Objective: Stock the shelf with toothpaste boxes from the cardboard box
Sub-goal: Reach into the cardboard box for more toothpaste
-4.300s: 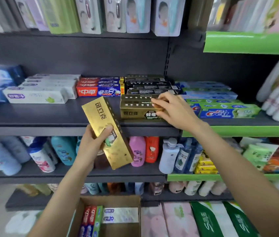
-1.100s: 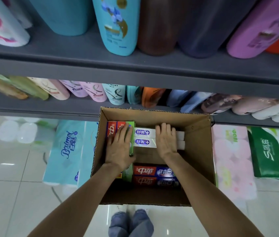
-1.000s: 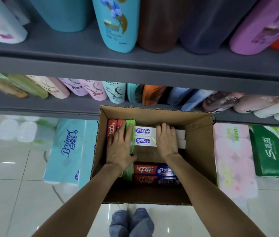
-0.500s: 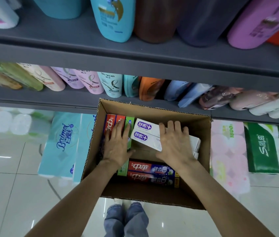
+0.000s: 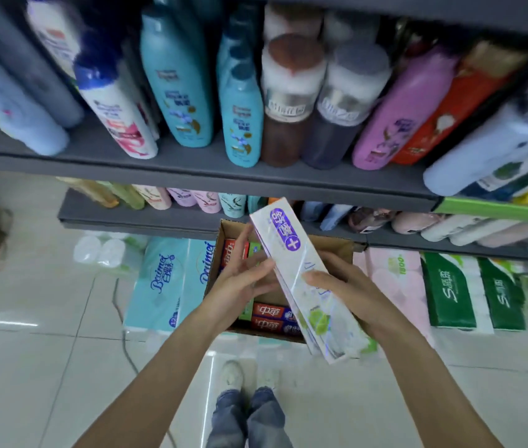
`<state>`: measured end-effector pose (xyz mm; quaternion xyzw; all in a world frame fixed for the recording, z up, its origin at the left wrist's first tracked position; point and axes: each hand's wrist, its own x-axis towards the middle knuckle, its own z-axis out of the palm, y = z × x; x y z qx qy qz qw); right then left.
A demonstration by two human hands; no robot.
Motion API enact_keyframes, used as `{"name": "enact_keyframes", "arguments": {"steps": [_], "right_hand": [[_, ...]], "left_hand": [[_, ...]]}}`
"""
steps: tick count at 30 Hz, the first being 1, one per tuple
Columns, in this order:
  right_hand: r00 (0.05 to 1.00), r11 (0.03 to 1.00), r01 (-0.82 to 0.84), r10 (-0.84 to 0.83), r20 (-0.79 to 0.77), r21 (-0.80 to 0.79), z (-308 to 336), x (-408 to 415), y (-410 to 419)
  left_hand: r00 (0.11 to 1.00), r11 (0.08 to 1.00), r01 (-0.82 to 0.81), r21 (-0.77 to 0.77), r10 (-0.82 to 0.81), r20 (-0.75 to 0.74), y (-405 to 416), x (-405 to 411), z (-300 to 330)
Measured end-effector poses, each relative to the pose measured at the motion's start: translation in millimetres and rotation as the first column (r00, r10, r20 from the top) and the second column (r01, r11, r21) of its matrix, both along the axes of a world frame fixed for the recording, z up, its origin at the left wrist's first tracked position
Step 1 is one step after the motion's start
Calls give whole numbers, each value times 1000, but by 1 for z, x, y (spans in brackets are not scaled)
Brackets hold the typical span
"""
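Above the cardboard box (image 5: 337, 250), white toothpaste boxes (image 5: 304, 279) now lifted (tilted); right hand (image 5: 350, 286) gripping, left hand (image 5: 243, 279) steadying, fingers straight

Grey shelving (image 5: 211, 176) over glossy tiled floor (image 5: 29, 367)

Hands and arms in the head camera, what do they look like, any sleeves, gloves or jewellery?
Both forearms are bare up to the frame edge, with no sleeve in view. The left hand and right hand wear no gloves; no ring, watch or bracelet shows. The fingers are slim.
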<state>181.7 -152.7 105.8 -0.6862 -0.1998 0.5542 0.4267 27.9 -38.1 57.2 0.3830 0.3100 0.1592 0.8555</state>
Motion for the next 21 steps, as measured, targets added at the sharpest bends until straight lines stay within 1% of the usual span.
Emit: {"name": "enact_keyframes", "arguments": {"steps": [3, 7, 11, 13, 16, 18, 21], "right_hand": [[999, 999, -23, 25, -44, 49, 34, -5, -5], [1000, 989, 5, -1, -22, 145, 71, -17, -6], [999, 977, -3, 13, -44, 212, 101, -21, -4], [999, 964, -19, 10, 36, 266, 115, -19, -4], [973, 942, -84, 8, 229, 325, 135, -13, -3], [937, 933, -143, 21, 348, 330, 144, -10, -1], [910, 906, -199, 30, 413, 373, 158, -11, 7]], "left_hand": [[998, 998, -55, 28, 55, 12, -9, -4, 35], [979, 976, -194, 102, 199, -40, -20, -9, 71], [951, 938, -304, 165, 310, -8, -23, -20, 99], [936, 902, -337, 270, 352, -11, -19, -29, 115], [918, 825, -333, 457, 394, -41, -8, -45, 137], [901, 783, -353, 512, 431, -39, 1, -58, 147], [874, 747, -409, 525, 486, -11, 13, -72, 164]]}}
